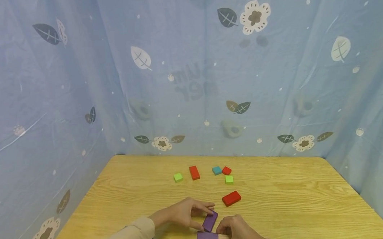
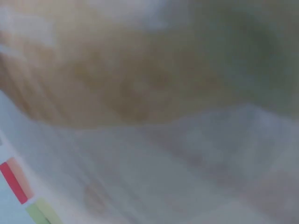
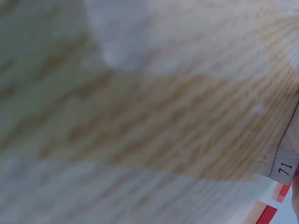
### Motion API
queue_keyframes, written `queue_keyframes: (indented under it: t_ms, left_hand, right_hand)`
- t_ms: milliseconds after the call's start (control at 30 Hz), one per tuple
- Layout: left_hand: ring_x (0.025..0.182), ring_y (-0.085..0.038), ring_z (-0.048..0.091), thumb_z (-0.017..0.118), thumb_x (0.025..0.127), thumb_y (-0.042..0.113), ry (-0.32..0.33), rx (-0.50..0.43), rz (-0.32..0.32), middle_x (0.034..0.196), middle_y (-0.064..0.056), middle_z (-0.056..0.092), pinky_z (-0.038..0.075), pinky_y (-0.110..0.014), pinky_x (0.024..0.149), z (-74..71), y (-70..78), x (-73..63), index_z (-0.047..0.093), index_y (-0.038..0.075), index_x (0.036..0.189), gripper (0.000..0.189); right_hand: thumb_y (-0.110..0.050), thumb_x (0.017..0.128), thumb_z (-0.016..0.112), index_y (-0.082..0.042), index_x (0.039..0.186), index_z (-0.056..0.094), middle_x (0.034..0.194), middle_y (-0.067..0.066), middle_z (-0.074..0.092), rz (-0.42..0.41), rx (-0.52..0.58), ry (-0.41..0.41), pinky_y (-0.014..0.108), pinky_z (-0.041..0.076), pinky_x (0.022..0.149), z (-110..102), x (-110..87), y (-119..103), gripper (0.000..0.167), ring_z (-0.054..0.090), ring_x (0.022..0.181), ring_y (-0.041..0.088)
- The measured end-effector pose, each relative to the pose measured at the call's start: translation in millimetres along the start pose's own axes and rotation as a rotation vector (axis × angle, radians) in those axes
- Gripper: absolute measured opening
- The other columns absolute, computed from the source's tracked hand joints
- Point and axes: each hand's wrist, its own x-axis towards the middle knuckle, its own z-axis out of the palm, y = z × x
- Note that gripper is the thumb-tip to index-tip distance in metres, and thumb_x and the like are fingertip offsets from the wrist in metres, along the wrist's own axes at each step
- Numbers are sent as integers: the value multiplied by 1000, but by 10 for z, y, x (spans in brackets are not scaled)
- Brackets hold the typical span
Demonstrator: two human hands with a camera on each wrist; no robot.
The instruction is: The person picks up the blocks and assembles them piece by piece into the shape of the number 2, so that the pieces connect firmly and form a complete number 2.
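Observation:
In the head view my left hand [image 1: 183, 213] pinches a purple block [image 1: 210, 221] lying slantwise on the table, thumb at its near end and fingertips at its far end. Just in front of it lies another purple block [image 1: 207, 238], set sideways. My right hand [image 1: 238, 232] has curled fingers around a pale wooden block [image 1: 223, 238], which abuts that sideways block's right end. A pale wooden end marked 71 [image 3: 283, 168] shows at the right edge of the right wrist view. The left wrist view is mostly blurred and shows neither hand clearly.
Farther back on the wooden table [image 1: 290, 197] lie a red block [image 1: 231, 198], another red block [image 1: 194, 172], a green block [image 1: 178, 177], a second green block [image 1: 229, 179], a blue block [image 1: 217, 170] and a small red piece [image 1: 226, 170]. A patterned curtain [image 1: 185, 120] hangs behind.

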Motion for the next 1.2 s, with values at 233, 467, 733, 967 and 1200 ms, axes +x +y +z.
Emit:
queue_keyframes:
  t_ms: [233,467,733,967,1200]
  left_hand:
    - [112,-3,57,74,85,24,76,479,74,120,5,65,44,-15,93,109,143,-35,71,8,114,34]
    - [105,0,60,73,85,29,46,633,86,113,5,68,43,-7,87,149,251,-49,73,9,109,31]
    - [103,1,60,74,84,26,48,628,83,111,5,69,42,-7,87,126,299,-54,74,9,107,28]
    - [103,1,60,74,84,26,48,600,66,111,6,69,42,-6,86,165,261,-54,74,10,107,28]
    - [103,0,61,74,84,27,62,622,77,111,5,69,44,-8,86,159,266,-59,73,9,107,29]
  right_hand:
    - [-24,79,80,-3,92,71,83,-11,65,23,28,-10,17,50,57,0,7,-12,26,53,69,-6]
    - [-21,79,80,-3,90,71,82,-12,65,55,85,-11,18,51,57,12,1,3,23,55,68,-5]
    - [-22,81,78,-4,93,72,84,-12,66,87,120,-7,19,51,59,0,-3,-8,23,56,71,-4]
    - [-21,79,80,-1,97,72,89,-3,70,40,66,34,20,54,65,-12,-33,-28,28,63,79,1]
    - [-5,84,72,9,110,65,107,17,68,-5,270,56,38,56,80,-610,86,-138,30,67,97,23]
